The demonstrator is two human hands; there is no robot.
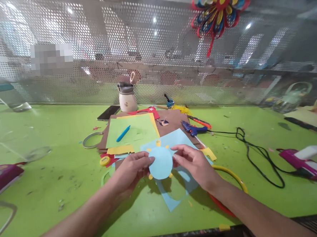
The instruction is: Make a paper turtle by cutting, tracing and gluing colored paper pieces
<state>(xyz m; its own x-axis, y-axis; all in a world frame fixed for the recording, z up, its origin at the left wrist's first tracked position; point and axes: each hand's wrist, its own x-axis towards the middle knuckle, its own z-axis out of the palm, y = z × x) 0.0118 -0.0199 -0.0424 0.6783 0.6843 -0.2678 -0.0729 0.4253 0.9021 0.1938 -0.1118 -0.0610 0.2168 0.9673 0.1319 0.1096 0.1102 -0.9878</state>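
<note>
A light-blue paper turtle (160, 164), a round disc with a small yellow head at the top and yellow feet around its rim, is held up over the table. My left hand (136, 168) pinches its left edge, thumb on the front. At the right edge, my right hand (192, 163) has thumb and forefinger closed close together by the disc. Beneath lies a light-blue sheet (171, 202) with a round hole cut in it. Behind are a green sheet (144, 128) bearing a blue pen (123, 133), and brown cardboard (172, 122).
A blue glue gun (194, 128) with a black cord lies right of the cardboard. A white bottle (128, 99) and a phone (108, 113) stand or lie behind. Yellow ring (231, 174) and metal ring (92, 140) flank the work. A perforated metal screen (154, 54) rises at the back.
</note>
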